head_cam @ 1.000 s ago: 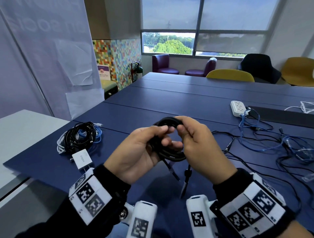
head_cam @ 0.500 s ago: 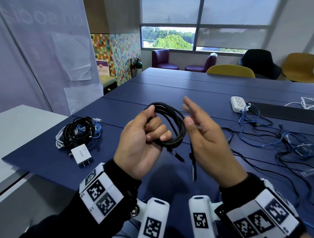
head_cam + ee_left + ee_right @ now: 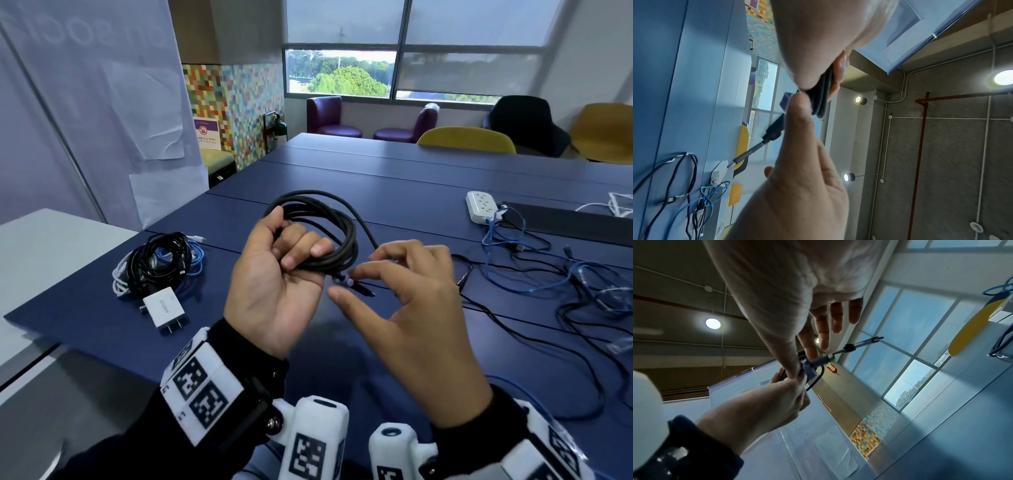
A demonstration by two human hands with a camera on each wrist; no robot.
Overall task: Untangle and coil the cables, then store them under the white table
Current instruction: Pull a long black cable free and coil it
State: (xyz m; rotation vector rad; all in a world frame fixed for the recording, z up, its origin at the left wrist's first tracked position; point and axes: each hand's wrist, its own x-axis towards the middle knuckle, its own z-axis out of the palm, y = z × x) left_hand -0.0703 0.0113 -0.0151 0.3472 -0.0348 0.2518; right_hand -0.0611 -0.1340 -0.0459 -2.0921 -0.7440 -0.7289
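a person's left hand (image 3: pixel 274 291) holds a coiled black cable (image 3: pixel 318 233) above a dark blue table (image 3: pixel 394 178), fingers curled through the loops and thumb pressed on the outside. the right hand (image 3: pixel 407 308), just beside it, has its fingers loosely spread, with fingertip and thumb at the cable's loose plug end (image 3: pixel 359 287); whether they pinch it cannot be told. bundled cables (image 3: pixel 161 262) and a white charger (image 3: pixel 163 306) lie at left, tangled cables (image 3: pixel 565 284) at right; a white table (image 3: pixel 44 246) adjoins, with chairs by the window (image 3: pixel 394 48).
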